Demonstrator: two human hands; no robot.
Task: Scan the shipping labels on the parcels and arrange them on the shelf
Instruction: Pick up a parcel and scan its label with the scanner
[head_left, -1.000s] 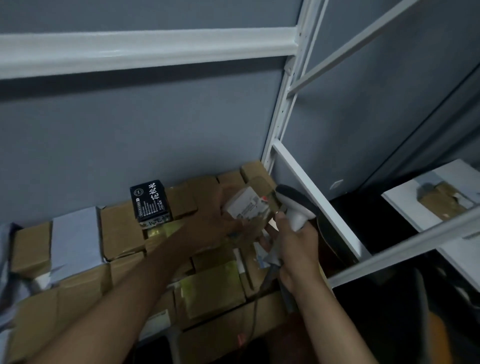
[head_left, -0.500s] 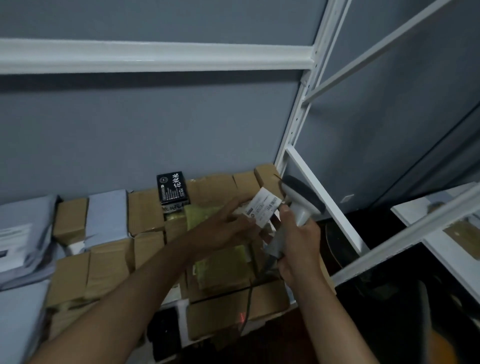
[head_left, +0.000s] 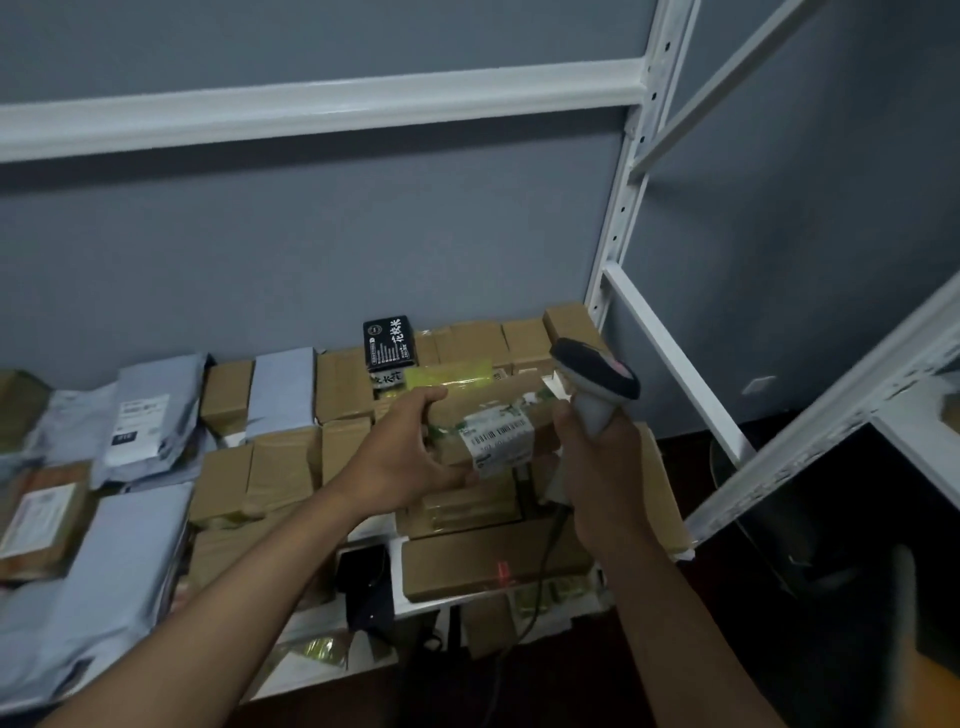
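Head view is showing the left hand (head_left: 400, 457) gripping a cardboard parcel (head_left: 488, 415) lying crosswise above the shelved boxes (head_left: 291, 462), its label (head_left: 498, 441) facing the person, while the right hand (head_left: 597, 467), just beside it, is clutching the scanner (head_left: 595, 384).

Held parcel (head_left: 488, 410): brown cardboard, matt, wrapped in glossy clear tape; white paper label (head_left: 498, 441) with printed barcode, slightly crinkled. Scanner (head_left: 595, 387): smooth plastic, pale grey handle, dark head with slight sheen. Shelf frame (head_left: 621, 208): white painted metal, smooth, perforated upright; paint chipped on lower right rail (head_left: 831, 441). Stacked boxes (head_left: 280, 467): matt brown cardboard, shiny tape strips. Mailer bags (head_left: 156, 410): grey plastic film, soft sheen, wrinkled. Black box (head_left: 390, 343): glossy printed card. Wall (head_left: 311, 249): matt grey paint.
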